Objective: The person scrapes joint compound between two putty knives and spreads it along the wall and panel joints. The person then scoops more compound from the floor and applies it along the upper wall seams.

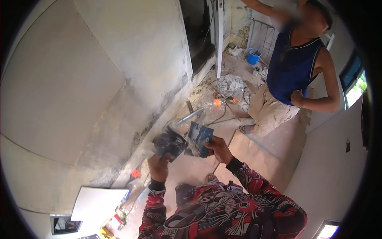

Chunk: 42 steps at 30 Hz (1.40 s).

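My right hand (219, 149) grips a flat, dark blue rectangular piece (203, 134) by its right edge, thumb on its face. Pale grey smears cover part of that piece. My left hand (160, 165) is closed on a dark, black-looking object (170, 143) with greyish patches; motion blurs it, and its kind does not show. The two held things are side by side in front of me, close together, above the pale floor. Patterned red and black sleeves with dark cuffs cover both my arms.
A stained pale wall (131, 99) rises on the left. Another person (296, 67) in a blue sleeveless top stands at the far right, one arm raised. Along the wall's foot lie a plastic bottle (211, 103), cables and a crumpled sheet (232, 85). A blue bucket (253, 57) stands farther back.
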Motion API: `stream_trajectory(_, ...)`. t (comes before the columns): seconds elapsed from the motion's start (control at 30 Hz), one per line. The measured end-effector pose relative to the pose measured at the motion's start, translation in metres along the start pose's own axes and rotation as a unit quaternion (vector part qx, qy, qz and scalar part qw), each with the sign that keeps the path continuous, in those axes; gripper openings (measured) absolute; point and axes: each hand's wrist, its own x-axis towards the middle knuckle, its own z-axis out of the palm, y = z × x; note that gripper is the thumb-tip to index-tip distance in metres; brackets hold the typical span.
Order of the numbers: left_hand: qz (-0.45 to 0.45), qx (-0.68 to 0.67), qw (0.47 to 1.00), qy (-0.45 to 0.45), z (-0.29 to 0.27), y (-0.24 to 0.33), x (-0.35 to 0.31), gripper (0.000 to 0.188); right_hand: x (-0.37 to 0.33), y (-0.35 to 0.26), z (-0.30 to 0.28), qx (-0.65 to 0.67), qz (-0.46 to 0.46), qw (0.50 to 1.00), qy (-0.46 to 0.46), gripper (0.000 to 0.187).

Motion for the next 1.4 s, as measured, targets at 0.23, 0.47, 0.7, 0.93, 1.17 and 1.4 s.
stream_trajectory(0.23, -0.196, -0.261, 0.933, 0.153, -0.023, 0.02, -0.007, 0.017, 0.01, -0.013, -0.005, 0.058, -0.08, 0.995, -0.021, 0.03)
stream_trajectory(0.47, -0.311, -0.327, 0.887, 0.094, 0.024, 0.051, -0.038, 0.023, 0.005, -0.043, 0.005, 0.079, -0.096, 0.992, -0.024, 0.028)
stream_trajectory(0.7, -0.335, -0.332, 0.879, 0.07, 0.055, 0.055, -0.052, 0.023, -0.009, -0.042, 0.012, -0.005, -0.068, 0.997, -0.033, 0.027)
stream_trajectory(0.93, -0.334, -0.451, 0.818, 0.124, 0.06, 0.041, -0.047, 0.027, -0.024, -0.057, 0.011, -0.493, -0.163, 0.844, -0.131, 0.025)
stream_trajectory(1.17, -0.127, -0.158, 0.971, 0.128, 0.025, 0.046, -0.007, 0.018, -0.008, -0.062, -0.027, -0.507, -0.069, 0.858, -0.044, 0.024)
stream_trajectory(1.4, -0.036, 0.151, 0.988, 0.023, 0.04, 0.069, 0.0, 0.026, -0.007, -0.051, 0.009, 0.08, -0.032, 0.994, -0.071, 0.032)
